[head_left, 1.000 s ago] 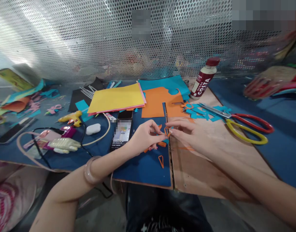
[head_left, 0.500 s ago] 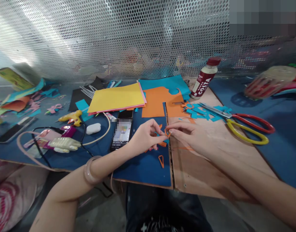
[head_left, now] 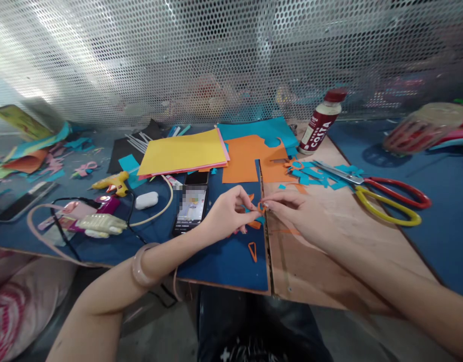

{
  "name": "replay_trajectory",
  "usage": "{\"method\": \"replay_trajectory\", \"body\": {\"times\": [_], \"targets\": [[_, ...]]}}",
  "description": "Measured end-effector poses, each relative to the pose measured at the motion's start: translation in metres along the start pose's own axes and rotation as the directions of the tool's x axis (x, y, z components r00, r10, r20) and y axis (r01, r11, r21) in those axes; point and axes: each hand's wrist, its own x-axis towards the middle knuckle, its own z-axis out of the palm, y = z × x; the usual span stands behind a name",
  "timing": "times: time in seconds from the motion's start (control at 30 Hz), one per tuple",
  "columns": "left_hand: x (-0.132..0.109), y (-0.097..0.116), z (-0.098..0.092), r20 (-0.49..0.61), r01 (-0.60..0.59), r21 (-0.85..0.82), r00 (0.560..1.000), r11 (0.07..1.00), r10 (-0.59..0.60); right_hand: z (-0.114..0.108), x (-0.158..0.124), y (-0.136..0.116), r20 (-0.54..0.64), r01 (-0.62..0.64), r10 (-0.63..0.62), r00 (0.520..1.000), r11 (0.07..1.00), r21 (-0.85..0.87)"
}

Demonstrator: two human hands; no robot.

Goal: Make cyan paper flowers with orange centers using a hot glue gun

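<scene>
Between my two hands is a small orange paper strip [head_left: 260, 206], bent into what looks like a loop. My left hand [head_left: 231, 211] pinches it from the left with thumb and forefinger. From the right, the fingertips of my right hand [head_left: 297, 211] close on its other side. Under and behind my left fingers lie more orange and blue paper pieces [head_left: 255, 224], partly hidden. Nearer the table edge rests an orange paper loop [head_left: 252, 251] shaped like a teardrop. A phone [head_left: 191, 207] with a lit screen lies left of my left hand.
Scissors [head_left: 362, 182] with red and yellow handles lie at right beside blue scraps [head_left: 310, 173]. A Costa bottle [head_left: 322, 122] stands behind them. Yellow sheets [head_left: 184, 152] and orange paper [head_left: 239, 161] lie at the back. At left are a glue gun [head_left: 112, 184], cables and an earbud case [head_left: 146, 200].
Both hands stay nearly in place, still pinching the orange strip, with the fingertips shifting only slightly. A small blue scrap now shows on the wood above my right hand.
</scene>
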Motion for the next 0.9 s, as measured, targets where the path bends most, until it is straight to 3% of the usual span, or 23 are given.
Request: {"method": "replay_trajectory", "body": {"times": [0.4,0.9], "targets": [[0.002,-0.002,-0.001,-0.021,-0.017,-0.059,1.0,0.998,0.016,-0.002,-0.002,0.004,0.036,-0.026,0.032,0.999,0.985,-0.17],[0.0,-0.006,0.001,0.036,-0.022,-0.001,0.999,1.0,0.022,0.01,-0.004,0.005,0.065,0.03,-0.03,0.997,1.0,0.005]]}}
